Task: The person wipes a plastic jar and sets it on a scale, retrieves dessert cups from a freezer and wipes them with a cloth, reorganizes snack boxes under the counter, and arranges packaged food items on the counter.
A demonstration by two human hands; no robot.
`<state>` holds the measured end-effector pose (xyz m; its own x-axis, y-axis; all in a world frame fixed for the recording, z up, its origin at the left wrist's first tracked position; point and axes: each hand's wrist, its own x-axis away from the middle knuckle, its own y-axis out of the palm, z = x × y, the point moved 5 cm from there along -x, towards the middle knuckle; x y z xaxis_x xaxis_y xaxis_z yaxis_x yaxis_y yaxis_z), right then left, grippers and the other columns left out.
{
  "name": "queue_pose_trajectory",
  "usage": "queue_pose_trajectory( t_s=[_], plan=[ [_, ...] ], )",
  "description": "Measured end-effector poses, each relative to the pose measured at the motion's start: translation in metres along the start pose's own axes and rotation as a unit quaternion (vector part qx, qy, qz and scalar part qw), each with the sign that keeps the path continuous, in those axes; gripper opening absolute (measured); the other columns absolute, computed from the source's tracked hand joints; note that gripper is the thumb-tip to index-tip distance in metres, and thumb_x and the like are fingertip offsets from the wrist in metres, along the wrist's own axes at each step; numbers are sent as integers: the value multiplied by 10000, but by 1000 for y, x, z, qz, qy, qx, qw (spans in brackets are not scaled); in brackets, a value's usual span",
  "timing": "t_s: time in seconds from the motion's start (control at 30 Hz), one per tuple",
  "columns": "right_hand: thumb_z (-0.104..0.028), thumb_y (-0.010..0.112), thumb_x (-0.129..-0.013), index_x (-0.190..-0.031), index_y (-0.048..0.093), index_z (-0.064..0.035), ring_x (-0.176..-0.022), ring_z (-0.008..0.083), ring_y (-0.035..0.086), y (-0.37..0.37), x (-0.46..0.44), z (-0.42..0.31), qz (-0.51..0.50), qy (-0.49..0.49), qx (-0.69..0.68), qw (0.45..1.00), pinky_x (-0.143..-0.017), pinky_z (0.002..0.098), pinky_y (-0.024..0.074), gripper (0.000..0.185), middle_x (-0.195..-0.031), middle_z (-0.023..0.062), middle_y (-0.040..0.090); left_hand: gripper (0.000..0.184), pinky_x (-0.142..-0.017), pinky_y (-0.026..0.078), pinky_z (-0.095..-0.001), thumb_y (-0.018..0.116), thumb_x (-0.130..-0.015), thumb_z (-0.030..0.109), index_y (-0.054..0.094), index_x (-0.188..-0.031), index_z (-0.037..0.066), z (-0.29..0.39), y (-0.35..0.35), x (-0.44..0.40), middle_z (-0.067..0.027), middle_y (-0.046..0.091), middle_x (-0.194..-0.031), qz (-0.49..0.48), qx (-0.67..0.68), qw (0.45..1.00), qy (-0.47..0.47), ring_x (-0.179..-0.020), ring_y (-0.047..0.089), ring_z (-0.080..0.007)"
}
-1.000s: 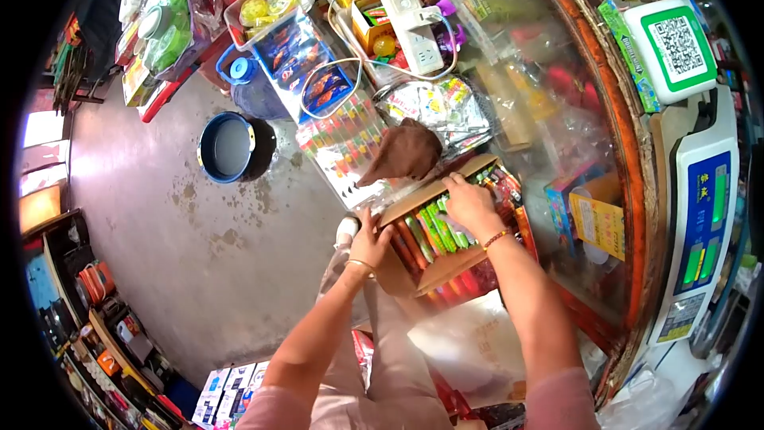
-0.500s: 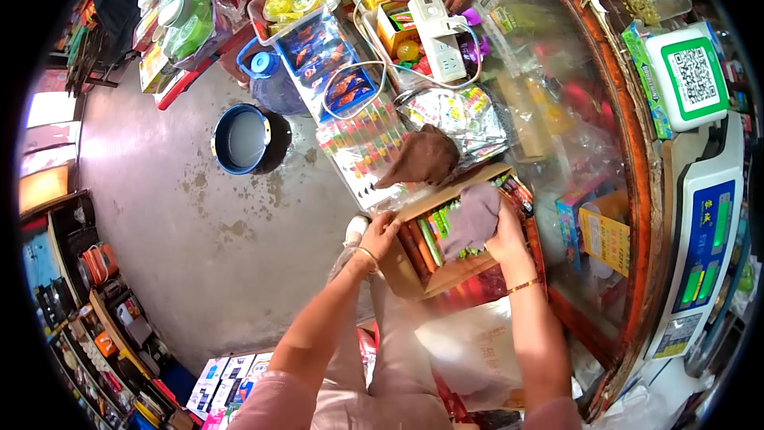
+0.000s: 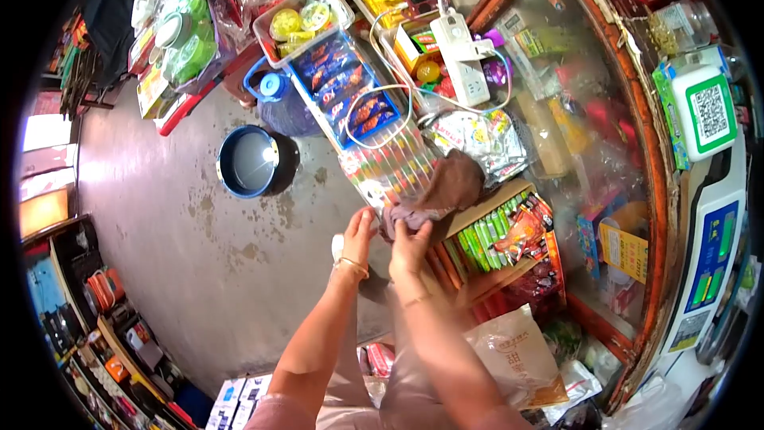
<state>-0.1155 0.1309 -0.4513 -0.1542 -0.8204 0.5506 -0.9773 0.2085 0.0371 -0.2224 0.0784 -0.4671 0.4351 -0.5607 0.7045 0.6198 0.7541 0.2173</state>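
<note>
A greyish-purple cloth is bunched in my right hand, at the left end of an open cardboard box. My left hand is beside the cloth, its fingers raised and close together; whether it grips the cloth's edge is unclear. Green and orange-brown wrapped sticks fill the box, with red packets at its right. A brown cloth lies just behind the box, touching or nearly touching the greyish-purple one.
A blue basin and a blue-capped water jug stand on the floor. Behind the box are a blue snack tray and a white power strip. A scale is at right.
My right hand first reached into the box, then held the greyish-purple cloth over the sticks. It has now carried the cloth left, beside my left hand. The view has shifted slightly.
</note>
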Motion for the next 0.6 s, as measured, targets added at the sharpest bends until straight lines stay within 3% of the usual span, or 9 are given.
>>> queue_pose_trajectory(
  t_s=[0.03,0.07,0.2,0.27,0.33,0.4,0.47,0.53,0.6],
  plan=[
    [-65,567,-798,-1019,428,7,-898,189,517,13,3,7,9,27,33,999,-822,325,421,271,-958,90,536,365,-884,401,-297,488,-912,314,510,-1167,54,-1,-2,-3,-52,545,-1129,-24,-2,999,-20,-1053,499,-151],
    [-44,558,-767,-953,462,8,-844,190,524,21,4,10,8,-110,227,968,-764,319,440,215,-898,76,542,366,-886,400,-288,490,-911,307,506,-1175,54,-5,-7,-8,-54,545,-1135,-47,-4,998,-42,-1055,498,-148],
    [-30,550,-742,-1003,510,-23,-860,195,564,18,32,27,-108,255,44,960,-750,302,460,264,-960,86,575,375,-864,420,-265,482,-917,277,484,-1197,27,13,-24,-14,-58,541,-1138,-89,14,995,-54,-996,526,-141],
    [-45,519,-788,-1100,504,-2,-952,209,572,-2,55,-1,-79,313,-80,943,-818,309,482,315,-1062,105,573,349,-824,435,-288,542,-874,210,494,-1153,6,54,-11,8,-86,559,-1070,-68,-80,994,0,-924,546,-178],
    [-136,456,-866,-1151,493,-14,-1013,218,554,-46,57,16,-152,369,-161,903,-865,345,467,312,-1131,121,554,348,-800,432,-320,613,-783,149,510,-1082,3,96,10,26,-129,552,-988,-46,-407,871,272,-864,543,-244],
    [-192,391,-898,-1172,485,-22,-1060,226,529,-44,79,-57,-110,295,-74,946,-906,377,437,335,-1168,128,535,384,-912,357,-445,658,-703,159,529,-1050,59,120,51,57,-122,531,-1045,-195,-473,713,479,-968,505,-281],
    [-251,334,-927,-1213,461,-26,-1124,242,493,-66,75,-79,-124,197,-48,971,-963,407,395,385,-1221,130,509,407,-1017,250,-491,648,-705,169,536,-1092,118,112,81,63,-93,468,-1224,-323,-533,580,525,-1153,424,-267],
    [-286,350,-924,-1238,441,-31,-1125,251,492,-92,49,-63,-96,276,-307,906,-970,408,387,414,-1232,125,503,453,-1056,170,-519,532,-783,223,467,-1231,206,80,90,37,-48,265,-1418,-330,-665,460,487,-1312,246,-227],
    [-308,367,-920,-1246,432,-35,-1124,260,492,-101,26,-85,-82,252,-281,923,-963,416,394,430,-1236,127,500,478,-1056,165,-524,476,-809,221,403,-1281,255,65,99,14,-31,234,-1436,-305,-683,397,531,-1322,230,-212]
  ],
)
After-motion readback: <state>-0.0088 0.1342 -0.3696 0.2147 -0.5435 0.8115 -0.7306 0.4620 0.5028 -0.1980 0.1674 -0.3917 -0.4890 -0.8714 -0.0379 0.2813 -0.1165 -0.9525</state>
